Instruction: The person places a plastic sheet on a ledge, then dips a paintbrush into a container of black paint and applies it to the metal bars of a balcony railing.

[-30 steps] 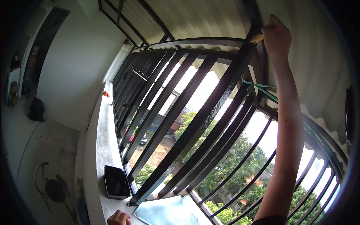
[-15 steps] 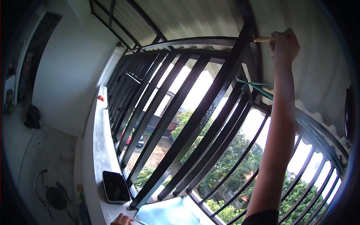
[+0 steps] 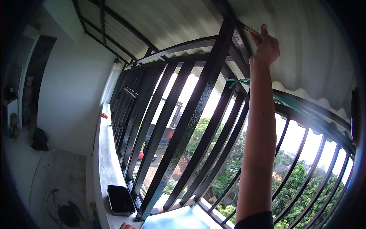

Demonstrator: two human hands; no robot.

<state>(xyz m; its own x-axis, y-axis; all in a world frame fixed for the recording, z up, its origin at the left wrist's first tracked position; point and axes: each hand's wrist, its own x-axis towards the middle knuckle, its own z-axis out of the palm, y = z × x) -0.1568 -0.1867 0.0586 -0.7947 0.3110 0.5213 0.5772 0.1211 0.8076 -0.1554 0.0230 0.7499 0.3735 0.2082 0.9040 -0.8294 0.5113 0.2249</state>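
My right hand [image 3: 266, 47] is raised high and closed around the handle of a paintbrush [image 3: 251, 31]. The brush's dark tip meets the black metal frame [image 3: 241, 38] under the roof, by the top of a thick slanted post [image 3: 194, 103]. Wet-looking gloss shows on part of that post. Only a sliver of my left hand [image 3: 127, 226] appears at the bottom edge, at the ledge near the post's foot; its grip is hidden. Close to it, a tray [image 3: 122, 213] with a black inside sits on the white ledge [image 3: 108, 164].
Black bars [image 3: 167, 95] run along the ledge, with trees [image 3: 297, 183] beyond. Green cord [image 3: 239, 81] is tied near the corner. Corrugated roofing [image 3: 305, 49] hangs overhead. Below on the left are a stool-like object [image 3: 68, 215] and a dark bag [image 3: 39, 139]. A light-blue surface [image 3: 175, 220] lies below the bars.
My right hand and the brush have gone from the end of the curved crossbar to the frame member right of the post. The brush now tilts up to the left. The view has shifted.
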